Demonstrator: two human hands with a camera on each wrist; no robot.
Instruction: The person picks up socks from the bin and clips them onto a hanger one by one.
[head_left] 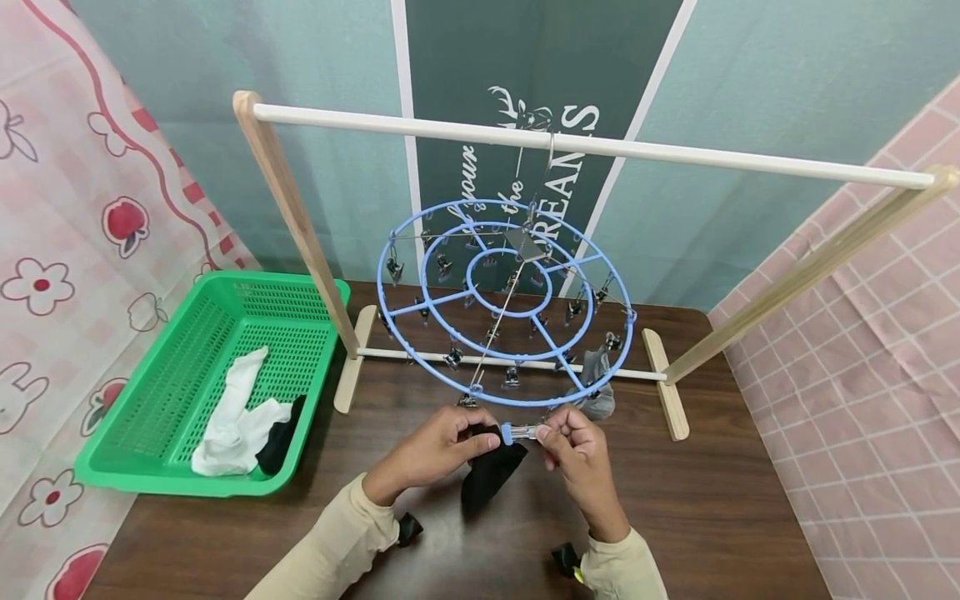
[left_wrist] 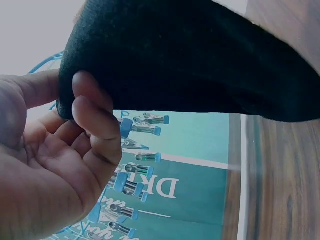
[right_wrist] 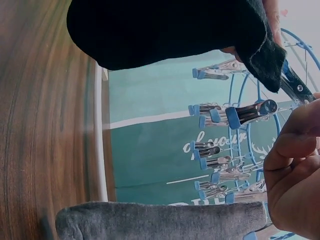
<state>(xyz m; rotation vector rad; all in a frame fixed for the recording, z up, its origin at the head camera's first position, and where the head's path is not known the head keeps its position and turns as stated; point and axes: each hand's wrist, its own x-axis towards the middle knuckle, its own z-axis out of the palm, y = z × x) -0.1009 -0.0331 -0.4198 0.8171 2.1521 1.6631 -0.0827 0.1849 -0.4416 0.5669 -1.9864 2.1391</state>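
Observation:
My left hand pinches a black sock near its cuff, and the rest of the sock hangs down below the fingers. A metal clip with blue tips is held between the thumb and fingers of my right hand. In the right wrist view the clip's blue end meets the top corner of the sock. Just behind the right hand, a grey sock hangs from the blue round drying hanger.
The hanger, with several metal clips, hangs by a hook from a white rod on a wooden stand. At the left, a green basket contains white socks and a black one. A pink tiled backdrop borders the right.

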